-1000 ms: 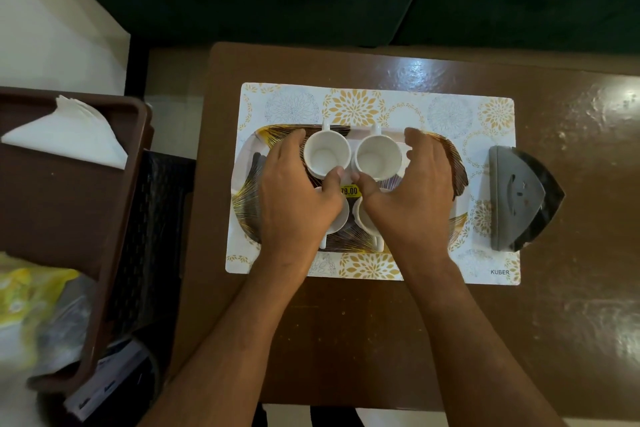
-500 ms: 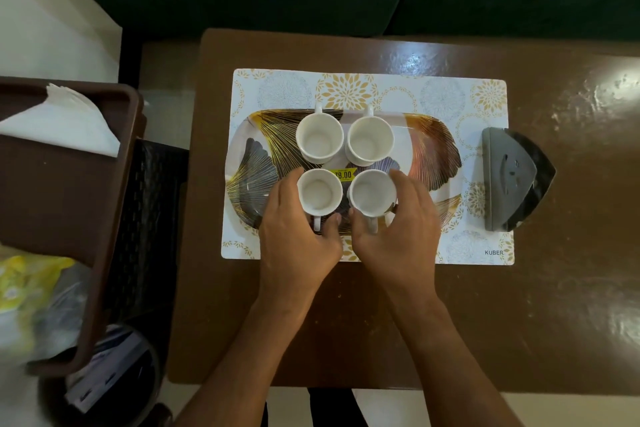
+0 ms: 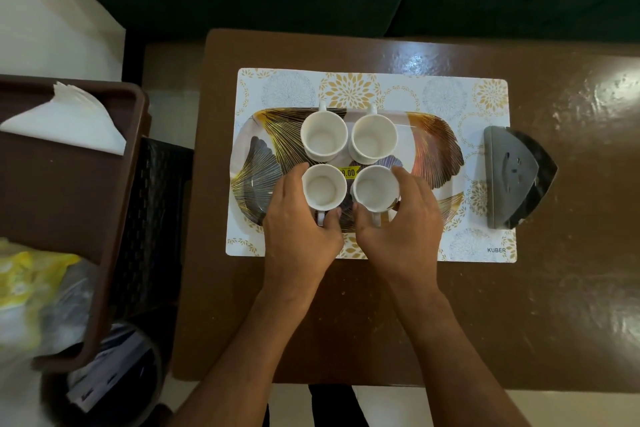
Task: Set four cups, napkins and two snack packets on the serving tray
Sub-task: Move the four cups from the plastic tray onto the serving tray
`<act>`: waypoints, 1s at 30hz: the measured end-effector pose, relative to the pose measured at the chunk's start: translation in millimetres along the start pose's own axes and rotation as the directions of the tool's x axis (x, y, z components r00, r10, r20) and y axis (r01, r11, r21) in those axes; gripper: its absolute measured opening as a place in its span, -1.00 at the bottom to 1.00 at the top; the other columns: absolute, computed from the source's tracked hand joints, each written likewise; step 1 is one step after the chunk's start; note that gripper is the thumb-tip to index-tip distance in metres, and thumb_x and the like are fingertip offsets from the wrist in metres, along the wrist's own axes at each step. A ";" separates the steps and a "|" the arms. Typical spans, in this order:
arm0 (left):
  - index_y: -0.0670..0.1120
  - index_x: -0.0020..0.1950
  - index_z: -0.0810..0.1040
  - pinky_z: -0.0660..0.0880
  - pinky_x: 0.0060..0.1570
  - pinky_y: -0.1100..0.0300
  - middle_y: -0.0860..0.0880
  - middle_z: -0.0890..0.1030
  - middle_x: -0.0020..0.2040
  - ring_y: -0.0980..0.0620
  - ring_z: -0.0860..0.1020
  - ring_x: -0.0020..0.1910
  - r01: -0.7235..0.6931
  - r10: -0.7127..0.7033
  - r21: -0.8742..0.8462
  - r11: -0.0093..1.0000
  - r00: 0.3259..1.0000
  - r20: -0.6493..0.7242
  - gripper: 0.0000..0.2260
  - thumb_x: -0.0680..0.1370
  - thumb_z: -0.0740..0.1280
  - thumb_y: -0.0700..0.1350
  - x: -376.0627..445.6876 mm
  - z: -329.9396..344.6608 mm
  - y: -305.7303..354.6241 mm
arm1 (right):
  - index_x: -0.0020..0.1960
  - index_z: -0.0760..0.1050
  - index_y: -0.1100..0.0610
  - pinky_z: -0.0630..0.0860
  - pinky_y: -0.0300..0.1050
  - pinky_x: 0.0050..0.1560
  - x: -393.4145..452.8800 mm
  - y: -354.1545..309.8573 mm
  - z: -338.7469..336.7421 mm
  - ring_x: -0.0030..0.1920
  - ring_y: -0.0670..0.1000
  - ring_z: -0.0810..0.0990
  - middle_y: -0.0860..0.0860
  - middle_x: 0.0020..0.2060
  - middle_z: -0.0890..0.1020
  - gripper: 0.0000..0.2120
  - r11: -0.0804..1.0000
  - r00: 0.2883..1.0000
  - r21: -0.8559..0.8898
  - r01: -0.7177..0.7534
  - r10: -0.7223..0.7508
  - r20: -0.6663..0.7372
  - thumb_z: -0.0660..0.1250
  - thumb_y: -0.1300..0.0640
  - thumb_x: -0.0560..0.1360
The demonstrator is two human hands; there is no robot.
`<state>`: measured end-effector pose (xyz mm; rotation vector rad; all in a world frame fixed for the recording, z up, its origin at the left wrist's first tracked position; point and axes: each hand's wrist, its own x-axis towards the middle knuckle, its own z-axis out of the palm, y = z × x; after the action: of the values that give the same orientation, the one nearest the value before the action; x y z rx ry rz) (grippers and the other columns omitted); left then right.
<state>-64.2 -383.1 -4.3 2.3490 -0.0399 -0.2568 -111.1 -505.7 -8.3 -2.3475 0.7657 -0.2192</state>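
Two hands grip two of four cups; one tray.

Brown table: placemat, napkin holder.

Both forearms bare, no sleeves, watch or rings visible. Left hand, right hand. Dark clothing, possibly trousers, at bottom edge.

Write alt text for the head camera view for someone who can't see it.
Two hands, left hand and right hand, hold the two near white cups of four on a leaf-patterned serving tray, atop a floral placemat on a brown table.
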 end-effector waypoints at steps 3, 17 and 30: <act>-0.14 0.39 0.50 0.40 0.17 0.25 -0.07 0.62 0.26 0.00 0.56 0.27 -0.003 0.003 -0.005 1.000 1.000 0.005 -0.39 0.39 0.62 -0.13 1.1 0.2 0.5 | 0.33 0.50 0.21 0.57 0.04 0.11 0.4 -0.4 0.3 0.17 0.14 0.59 0.11 0.17 0.63 -0.42 1.000 1.000 -0.004 -0.005 0.005 0.002 0.54 0.04 0.38; -0.10 0.53 0.38 0.43 0.30 0.17 -0.05 0.53 0.43 -0.04 0.48 0.43 -0.017 0.017 -0.003 1.000 0.999 0.034 -0.30 0.45 0.58 -0.03 -1.6 -9.6 0.1 | 0.46 0.41 0.21 0.40 -0.05 0.30 -4.9 -11.3 -5.5 0.35 0.15 0.48 0.13 0.33 0.55 -0.30 0.998 0.999 -0.065 -0.025 0.022 -0.035 0.50 -0.01 0.41; -0.10 0.57 0.34 0.50 0.29 0.17 -0.05 0.51 0.44 0.01 0.48 0.44 0.000 -0.001 -0.023 1.000 0.999 -0.053 -0.33 0.52 0.51 0.01 25.2 -106.5 -50.9 | 0.45 0.45 0.23 0.35 -0.12 0.40 -18.8 -116.9 35.4 0.42 0.14 0.46 0.15 0.36 0.54 -0.35 0.993 0.991 -0.059 0.100 -0.104 -0.082 0.46 -0.01 0.44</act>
<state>-21.0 -275.5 29.3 2.3318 -0.0104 -0.1936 -59.7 -403.7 38.8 -2.4448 0.7006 -0.3487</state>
